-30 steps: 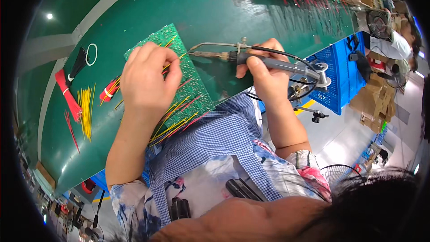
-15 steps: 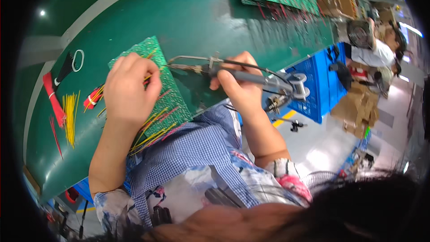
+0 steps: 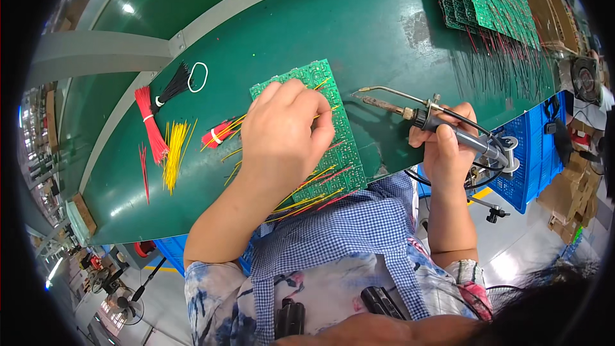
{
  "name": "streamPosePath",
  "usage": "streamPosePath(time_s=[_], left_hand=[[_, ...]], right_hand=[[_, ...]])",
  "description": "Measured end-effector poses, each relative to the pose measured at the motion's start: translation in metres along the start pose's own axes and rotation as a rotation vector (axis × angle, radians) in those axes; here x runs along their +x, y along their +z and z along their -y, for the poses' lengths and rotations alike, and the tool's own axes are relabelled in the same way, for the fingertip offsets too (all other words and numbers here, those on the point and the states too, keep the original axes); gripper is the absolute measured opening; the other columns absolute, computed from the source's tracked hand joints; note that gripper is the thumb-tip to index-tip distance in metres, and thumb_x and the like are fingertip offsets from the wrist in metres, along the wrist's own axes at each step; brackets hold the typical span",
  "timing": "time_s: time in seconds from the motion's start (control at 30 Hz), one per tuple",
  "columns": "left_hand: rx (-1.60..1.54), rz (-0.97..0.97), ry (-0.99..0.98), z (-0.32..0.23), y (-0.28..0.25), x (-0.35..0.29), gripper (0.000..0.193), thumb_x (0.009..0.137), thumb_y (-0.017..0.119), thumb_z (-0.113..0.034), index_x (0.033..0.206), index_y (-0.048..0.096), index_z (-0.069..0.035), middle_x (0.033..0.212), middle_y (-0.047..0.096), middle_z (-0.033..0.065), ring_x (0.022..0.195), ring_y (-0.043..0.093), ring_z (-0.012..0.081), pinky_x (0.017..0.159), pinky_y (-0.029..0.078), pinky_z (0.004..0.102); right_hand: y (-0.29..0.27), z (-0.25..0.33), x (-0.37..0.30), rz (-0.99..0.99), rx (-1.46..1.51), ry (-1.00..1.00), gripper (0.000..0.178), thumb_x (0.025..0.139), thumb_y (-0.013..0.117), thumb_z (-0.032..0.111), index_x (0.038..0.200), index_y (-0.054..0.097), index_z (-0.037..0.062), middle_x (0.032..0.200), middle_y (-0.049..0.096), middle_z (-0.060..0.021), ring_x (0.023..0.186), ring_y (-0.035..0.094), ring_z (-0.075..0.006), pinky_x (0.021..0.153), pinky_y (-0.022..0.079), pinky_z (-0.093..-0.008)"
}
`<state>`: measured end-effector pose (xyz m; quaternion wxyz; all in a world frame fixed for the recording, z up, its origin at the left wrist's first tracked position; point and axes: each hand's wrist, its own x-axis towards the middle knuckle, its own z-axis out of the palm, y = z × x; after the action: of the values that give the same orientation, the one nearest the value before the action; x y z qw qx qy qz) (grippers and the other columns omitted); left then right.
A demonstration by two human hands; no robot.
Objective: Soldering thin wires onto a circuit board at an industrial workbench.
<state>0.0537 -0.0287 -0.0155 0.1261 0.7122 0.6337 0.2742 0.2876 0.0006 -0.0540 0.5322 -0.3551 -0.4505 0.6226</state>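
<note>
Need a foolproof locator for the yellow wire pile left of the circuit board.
On the green workbench, find the circuit board under the left hand. Left of it, just right of the long red wire bundle, lies the yellow wire pile. Its colour sets it apart from that bundle and the black wire bundle.

Circuit board (image 3: 349, 147) on table (image 3: 288, 32); wires (image 3: 301, 206) across its near end, left hand (image 3: 288, 128) over it. Right of board: soldering iron (image 3: 384, 104) in right hand (image 3: 448, 147). Left: wire bundles (image 3: 174, 154). Far right: board stack (image 3: 503, 9), then cardboard box (image 3: 544, 13). Crate (image 3: 535, 154) beyond table's right edge.
</note>
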Motion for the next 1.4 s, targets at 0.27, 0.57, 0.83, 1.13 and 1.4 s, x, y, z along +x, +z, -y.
streamPosePath(time_s=[0.27, 0.57, 0.83, 1.13, 1.4], left_hand=[[0.032, -0.029, 0.060, 0.001, -0.008, -0.007, 0.013, 0.066, 0.069, -0.001, 0.076, 0.062, -0.006, 0.074, 0.058, 0.0070, 0.070, 0.056, 0.0257, 0.062, 0.045, 0.0355], [0.256, -0.171, -0.495, 0.072, -0.130, -0.094, 0.006, 0.082, 0.065, -0.003, 0.087, 0.063, 0.000, 0.077, 0.060, 0.0050, 0.069, 0.055, 0.0135, 0.063, 0.045, 0.0260], [0.217, -0.174, -0.504, 0.098, -0.125, -0.136, 0.017, 0.076, 0.072, -0.006, 0.092, 0.066, -0.004, 0.087, 0.062, 0.0103, 0.076, 0.061, 0.0218, 0.068, 0.050, 0.0300], [0.718, -0.131, -0.232, 0.104, -0.107, -0.111, 0.008, 0.067, 0.071, -0.005, 0.073, 0.065, -0.006, 0.074, 0.056, 0.0051, 0.071, 0.054, 0.0244, 0.065, 0.045, 0.0355], [0.130, -0.260, -0.484, 0.107, -0.131, -0.109, 0.004, 0.078, 0.064, 0.003, 0.078, 0.062, -0.001, 0.078, 0.064, 0.0050, 0.069, 0.061, 0.0130, 0.067, 0.049, 0.0235]], right_hand=[[-0.002, -0.002, 0.003, -0.016, 0.059, -0.028, 0.028, 0.088, 0.065, 0.018, 0.091, 0.041, 0.0030, 0.072, 0.058, -0.0140, 0.058, 0.057, -0.0199, 0.059, 0.048, -0.0328], [0.009, -0.008, -0.002, -0.007, 0.043, -0.038, 0.033, 0.087, 0.067, 0.024, 0.089, 0.042, 0.0028, 0.068, 0.054, -0.0126, 0.054, 0.054, -0.0210, 0.053, 0.046, -0.0334], [-0.009, -0.001, 0.004, -0.011, -0.031, -0.054, 0.020, 0.092, 0.056, 0.020, 0.094, 0.047, 0.0019, 0.064, 0.051, -0.0097, 0.057, 0.050, -0.0202, 0.054, 0.041, -0.0331], [0.006, -0.008, -0.002, -0.045, -0.014, -0.080, 0.022, 0.090, 0.060, 0.020, 0.095, 0.048, 0.0033, 0.065, 0.053, -0.0104, 0.058, 0.050, -0.0201, 0.056, 0.042, -0.0332], [0.005, -0.004, -0.002, -0.017, -0.014, -0.078, 0.019, 0.091, 0.059, 0.018, 0.098, 0.049, 0.0043, 0.067, 0.053, -0.0091, 0.060, 0.050, -0.0199, 0.057, 0.041, -0.0326]])
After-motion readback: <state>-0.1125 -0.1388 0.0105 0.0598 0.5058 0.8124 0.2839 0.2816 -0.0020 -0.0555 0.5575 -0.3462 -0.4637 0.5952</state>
